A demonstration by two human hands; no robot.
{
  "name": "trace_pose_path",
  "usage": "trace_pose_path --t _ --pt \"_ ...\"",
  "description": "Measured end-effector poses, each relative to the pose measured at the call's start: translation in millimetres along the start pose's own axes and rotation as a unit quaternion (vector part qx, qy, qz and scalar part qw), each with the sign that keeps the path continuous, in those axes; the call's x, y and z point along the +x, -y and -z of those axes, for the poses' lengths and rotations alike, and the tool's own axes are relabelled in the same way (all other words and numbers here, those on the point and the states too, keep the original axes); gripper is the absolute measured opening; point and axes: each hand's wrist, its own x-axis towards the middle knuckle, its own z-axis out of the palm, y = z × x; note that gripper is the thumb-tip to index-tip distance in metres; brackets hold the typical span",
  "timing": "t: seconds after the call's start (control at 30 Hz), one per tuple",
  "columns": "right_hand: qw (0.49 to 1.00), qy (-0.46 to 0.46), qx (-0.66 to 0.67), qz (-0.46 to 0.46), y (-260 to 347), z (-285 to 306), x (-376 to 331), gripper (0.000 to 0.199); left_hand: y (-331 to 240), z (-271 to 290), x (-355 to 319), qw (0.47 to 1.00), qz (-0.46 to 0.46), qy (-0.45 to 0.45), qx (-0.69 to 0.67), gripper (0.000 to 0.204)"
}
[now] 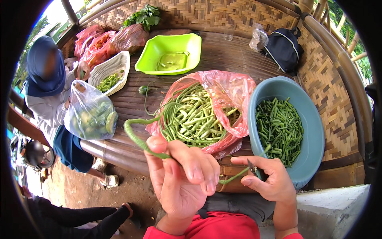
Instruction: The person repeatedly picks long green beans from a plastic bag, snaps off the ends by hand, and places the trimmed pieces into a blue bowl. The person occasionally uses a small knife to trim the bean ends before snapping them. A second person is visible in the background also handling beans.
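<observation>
A long green bean (137, 140) is pinched between the thumb and fingers of my left hand (179, 175), its curled end sticking out to the left. The bean's other stretch runs behind my fingers towards my right hand (274, 181). That hand is closed around a small knife (251, 167), whose dark pointed blade lies against the bean; most of its handle is hidden. Beyond my hands, a red plastic bag (232, 85) lies open, full of long beans (199, 115). To its right stands a blue-grey basin (314, 139) holding short cut bean pieces (278, 127).
A lime-green basin (167, 42) with a few pieces inside sits farther back. At left, a person (47, 79) holds a transparent bag of vegetables (91, 115) near a white basket (125, 63). Red bags (95, 44), leafy greens (143, 18) and a black bag (283, 49) line the back.
</observation>
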Motion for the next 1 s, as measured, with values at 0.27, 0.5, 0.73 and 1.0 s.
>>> trace_pose_path --t 0.27,0.5,0.73,1.0 --pt "0.913 0.021 0.404 -0.047 -25.8 -64.7 18.8 0.05 -19.1 -1.9 -19.2 0.992 -0.094 0.057 0.055 0.02" --pt "0.939 -0.164 0.3 0.047 -43.1 -74.4 45.8 0.028 -34.8 54.8 -61.0 0.842 0.113 0.048 0.525 0.045" --pt "0.968 -0.087 0.107 0.212 -68.2 -71.0 38.2 0.022 -118.1 106.6 -32.4 0.722 0.478 0.362 0.346 0.04" --pt "0.973 0.047 0.018 0.227 -85.5 -73.5 15.3 0.057 -8.6 85.2 17.6 0.799 0.35 0.203 0.445 0.035"
